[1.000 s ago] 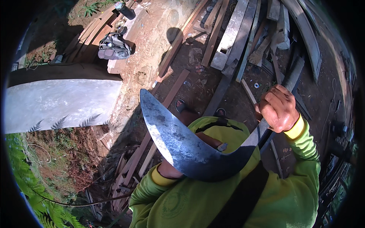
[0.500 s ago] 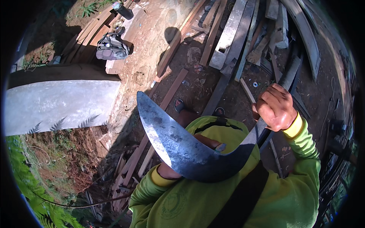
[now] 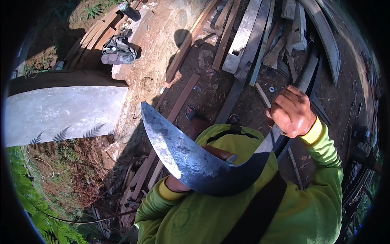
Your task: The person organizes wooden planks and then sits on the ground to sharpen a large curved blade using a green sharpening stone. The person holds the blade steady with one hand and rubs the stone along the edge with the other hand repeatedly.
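A large machete with a broad, sickle-like curved blade lies across the front of my body, its pointed tip toward the upper left. My right hand is closed round its long shaft, and the dark handle extends beyond the fist. Behind the blade, my left hand supports it, the thumb laid over the inner curved edge. The blade hides the other left fingers. Dark and bright patches mottle the metal.
Long timber planks lie spread ahead on the soil. A pale slab with an edge drop is at left. A bag and a dark bottle rest on boards. Fern leaves fill the lower left. My sandalled foot is below.
The blade's tip has shifted slightly left and down. Both hands have moved a little to the left with it, keeping their hold.
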The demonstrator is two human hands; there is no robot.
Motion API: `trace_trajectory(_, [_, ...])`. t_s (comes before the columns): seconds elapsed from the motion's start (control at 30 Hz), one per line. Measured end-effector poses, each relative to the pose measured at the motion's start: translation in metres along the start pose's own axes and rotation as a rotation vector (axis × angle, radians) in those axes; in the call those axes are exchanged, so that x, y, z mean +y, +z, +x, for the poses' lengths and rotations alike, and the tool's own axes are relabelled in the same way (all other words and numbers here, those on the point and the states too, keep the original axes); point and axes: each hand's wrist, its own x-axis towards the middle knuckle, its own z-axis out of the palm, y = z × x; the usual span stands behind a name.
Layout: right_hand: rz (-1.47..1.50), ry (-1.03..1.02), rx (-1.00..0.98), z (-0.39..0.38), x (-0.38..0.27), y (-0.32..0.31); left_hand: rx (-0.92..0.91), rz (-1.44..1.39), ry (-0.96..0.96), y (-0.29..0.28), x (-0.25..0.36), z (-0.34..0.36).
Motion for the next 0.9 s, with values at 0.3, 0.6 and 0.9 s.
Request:
trace_trajectory(0.3, [0.023, -0.015, -0.007, 0.003, -0.001, 0.003, -0.004, -0.05, -0.023, -0.007, -0.007, -0.009])
trace_trajectory(0.6, [0.024, -0.014, -0.031, 0.002, 0.002, 0.005, 0.037, 0.001, -0.081, -0.005, 0.0, -0.012])
trace_trajectory(0.9, [0.069, 0.342, 0.008, -0.029, 0.057, -0.011, 0.074, -0.29, 0.028, -0.016, 0.023, -0.047])
